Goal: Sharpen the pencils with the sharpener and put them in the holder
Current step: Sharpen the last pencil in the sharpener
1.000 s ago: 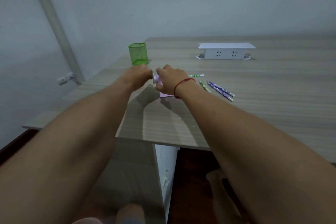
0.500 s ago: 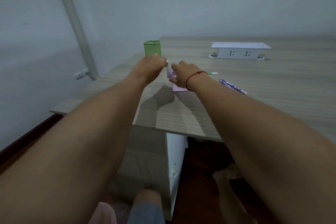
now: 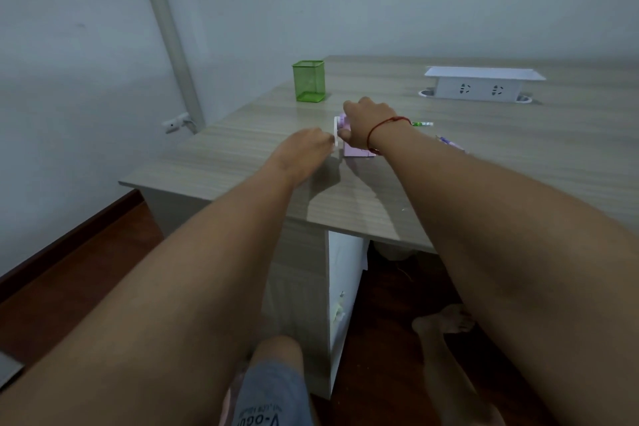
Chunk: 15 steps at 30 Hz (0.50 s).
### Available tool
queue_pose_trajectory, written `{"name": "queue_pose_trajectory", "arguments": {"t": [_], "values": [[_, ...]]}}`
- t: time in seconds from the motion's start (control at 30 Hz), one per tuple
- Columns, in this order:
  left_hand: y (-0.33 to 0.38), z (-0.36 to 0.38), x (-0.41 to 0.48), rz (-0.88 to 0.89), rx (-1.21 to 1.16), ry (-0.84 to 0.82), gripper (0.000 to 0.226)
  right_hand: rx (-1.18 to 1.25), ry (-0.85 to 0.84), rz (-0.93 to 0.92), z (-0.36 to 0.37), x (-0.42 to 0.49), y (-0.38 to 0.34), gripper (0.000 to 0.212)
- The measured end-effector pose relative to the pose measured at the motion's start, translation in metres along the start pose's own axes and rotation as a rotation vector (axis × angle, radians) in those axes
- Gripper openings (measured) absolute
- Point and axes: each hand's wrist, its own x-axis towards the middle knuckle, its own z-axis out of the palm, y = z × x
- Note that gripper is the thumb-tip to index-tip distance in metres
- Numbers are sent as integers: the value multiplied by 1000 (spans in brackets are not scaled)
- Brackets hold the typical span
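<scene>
Pink sharpener [image 3: 358, 150], standing on the wood-grain table [image 3: 518, 156] near its front left corner. A white crank [image 3: 336, 128] projects from the sharpener's left face.

The right hand [image 3: 366, 117] lies over the top of the sharpener, fingers curled down around the body and gripping it. Most of the upper casing is hidden beneath the palm. A red string bracelet [image 3: 383, 124] circles the wrist just right of the sharpener.

The left hand [image 3: 306, 147] is immediately left of the sharpener, with its fingertips closed in a pinch on the lower end of the crank. The forearm reaches in over the table's front edge.

A green pencil [image 3: 422, 123] shows to the right of the sharpener, emerging from behind the right wrist. Whether its far end sits in the sharpener cannot be told. A purple pencil [image 3: 451, 144] lies on the table farther right of the sharpener, partly covered by the right forearm.

The green mesh holder [image 3: 308, 81] stands upright behind and to the left of the sharpener, apart from both hands. No pencil shows above its rim.

A white socket box [image 3: 479, 88] is set in the table well behind and right of the sharpener. A grey pipe [image 3: 166, 28] runs up the wall beyond the holder, with a small wall outlet [image 3: 176, 122] at its foot. Dark wooden floor [image 3: 69, 287] shows below the table's edge.
</scene>
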Motion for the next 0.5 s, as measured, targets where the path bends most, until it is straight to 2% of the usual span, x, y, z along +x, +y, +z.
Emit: {"name": "queue_pose_trajectory", "arguments": {"t": [0.1,0.23,0.33,0.5], "values": [[-4,11,10,-1,-8,-48,24,0,6,-23,0,1,1,46],[-11,15,23,-63,-189,-122,31,10,23,-44,1,0,4,44],[-22,15,37,-41,-281,-177,30,31,36,-49,0,-1,4,44],[-36,12,61,8,-120,-166,23,42,34,-35,-1,2,3,43]]}}
